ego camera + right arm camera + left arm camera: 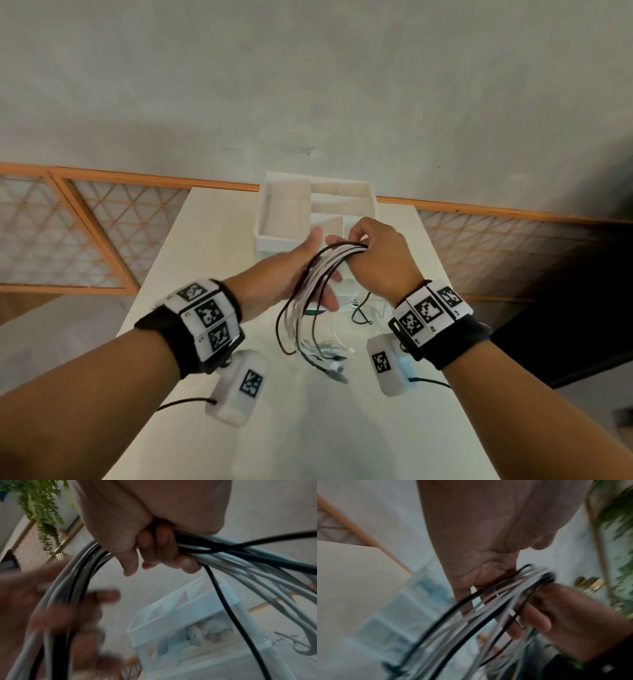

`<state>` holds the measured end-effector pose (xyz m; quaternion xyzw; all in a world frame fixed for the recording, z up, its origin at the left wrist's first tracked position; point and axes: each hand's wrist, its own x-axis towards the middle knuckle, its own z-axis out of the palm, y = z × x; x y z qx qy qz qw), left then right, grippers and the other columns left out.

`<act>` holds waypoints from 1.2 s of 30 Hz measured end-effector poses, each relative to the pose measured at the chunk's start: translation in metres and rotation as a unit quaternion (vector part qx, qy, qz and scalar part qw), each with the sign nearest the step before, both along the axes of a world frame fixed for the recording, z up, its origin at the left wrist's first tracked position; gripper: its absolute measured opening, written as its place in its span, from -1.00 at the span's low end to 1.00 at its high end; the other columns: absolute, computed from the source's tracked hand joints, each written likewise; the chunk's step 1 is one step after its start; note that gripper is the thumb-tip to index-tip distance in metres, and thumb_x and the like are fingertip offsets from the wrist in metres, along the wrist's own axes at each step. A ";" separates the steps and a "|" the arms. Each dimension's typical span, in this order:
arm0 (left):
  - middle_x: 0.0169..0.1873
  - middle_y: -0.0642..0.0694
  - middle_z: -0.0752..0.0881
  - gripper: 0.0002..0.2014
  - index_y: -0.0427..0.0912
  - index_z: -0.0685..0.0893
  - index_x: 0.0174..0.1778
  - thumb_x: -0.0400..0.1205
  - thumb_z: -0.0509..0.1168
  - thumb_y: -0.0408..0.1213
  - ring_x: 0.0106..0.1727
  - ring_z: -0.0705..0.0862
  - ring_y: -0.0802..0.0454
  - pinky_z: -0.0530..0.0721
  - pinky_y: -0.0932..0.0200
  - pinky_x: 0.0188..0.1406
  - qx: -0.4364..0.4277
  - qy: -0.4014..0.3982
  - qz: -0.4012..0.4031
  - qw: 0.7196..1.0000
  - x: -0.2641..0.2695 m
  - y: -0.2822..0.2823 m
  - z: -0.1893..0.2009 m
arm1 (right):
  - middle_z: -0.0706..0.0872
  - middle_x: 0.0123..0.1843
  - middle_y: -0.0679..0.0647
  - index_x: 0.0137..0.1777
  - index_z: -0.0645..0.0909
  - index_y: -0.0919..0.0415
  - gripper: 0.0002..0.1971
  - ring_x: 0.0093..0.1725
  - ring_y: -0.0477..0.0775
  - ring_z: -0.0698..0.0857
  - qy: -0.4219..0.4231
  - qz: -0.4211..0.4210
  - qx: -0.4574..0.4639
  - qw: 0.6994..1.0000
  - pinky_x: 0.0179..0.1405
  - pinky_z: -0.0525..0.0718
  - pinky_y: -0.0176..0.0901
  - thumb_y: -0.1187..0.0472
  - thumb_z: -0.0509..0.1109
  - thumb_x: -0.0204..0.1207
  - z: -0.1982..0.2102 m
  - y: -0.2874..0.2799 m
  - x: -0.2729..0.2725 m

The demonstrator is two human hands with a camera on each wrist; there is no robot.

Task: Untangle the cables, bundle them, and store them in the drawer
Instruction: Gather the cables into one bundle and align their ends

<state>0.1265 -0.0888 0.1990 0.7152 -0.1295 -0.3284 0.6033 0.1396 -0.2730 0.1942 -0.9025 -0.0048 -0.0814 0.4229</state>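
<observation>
The right hand (376, 253) clenches its grip round the gathered black and white cables (318, 284), looped above the surface (212, 246), while the left hand (294, 274) lies flat-fingered against them, so tying and storing in the drawer unit (274, 212) seemingly remain.

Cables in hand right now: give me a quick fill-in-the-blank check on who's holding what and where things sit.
1. The bunch of black and white cables is gripped at its top by the ____ hand.
2. The left hand has its fingers ____ against the hanging loops.
3. The cables' loose ends lie on the white ____.
4. The white organizer stands at the table's ____ edge, beyond both hands.

Missing words: right; straight; table; far
</observation>
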 end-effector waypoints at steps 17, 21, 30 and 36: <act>-0.65 0.03 0.23 -0.64 -0.20 0.57 -0.40 0.70 0.29 -0.13 -0.62 0.11 0.06 0.11 0.27 -0.58 0.028 -0.133 0.209 0.968 0.007 0.007 0.038 | 0.68 -0.32 -0.03 -0.21 0.66 0.14 -0.85 -0.32 -0.06 0.60 -0.034 0.146 0.126 0.981 -0.25 0.62 -0.23 0.35 0.57 0.44 -0.017 -0.009 -0.022; -0.61 -0.09 0.25 -0.62 -0.21 0.59 -0.42 0.71 0.29 -0.14 -0.62 0.11 0.07 0.08 0.25 -0.57 -0.024 -0.155 0.258 0.953 0.008 0.016 0.048 | 0.62 -0.41 -0.12 -0.40 0.52 -0.07 -0.76 -0.37 -0.07 0.59 0.083 0.189 -0.081 0.975 -0.27 0.65 -0.13 0.13 0.42 0.47 -0.067 -0.013 -0.029; -0.61 -0.05 0.41 -0.58 -0.16 0.70 -0.40 0.72 0.25 -0.03 -0.56 0.31 -0.02 0.30 0.11 -0.42 0.179 -0.206 0.221 0.936 0.010 0.032 0.025 | 0.83 -0.22 0.01 -0.03 0.77 0.15 -0.70 -0.30 -0.02 0.72 -0.046 -0.102 0.070 0.991 -0.22 0.67 -0.17 0.01 0.27 0.72 0.003 -0.062 0.011; -0.65 0.07 0.26 -0.68 -0.25 0.58 -0.24 0.71 0.30 -0.08 -0.58 0.15 0.04 0.14 0.23 -0.59 -0.031 -0.154 0.363 0.918 0.021 0.042 0.042 | 0.70 -0.30 0.10 -0.34 0.54 0.14 -0.58 -0.16 0.20 0.74 0.138 -0.054 -0.239 0.960 -0.17 0.63 -0.08 -0.10 0.27 0.67 -0.064 -0.096 -0.013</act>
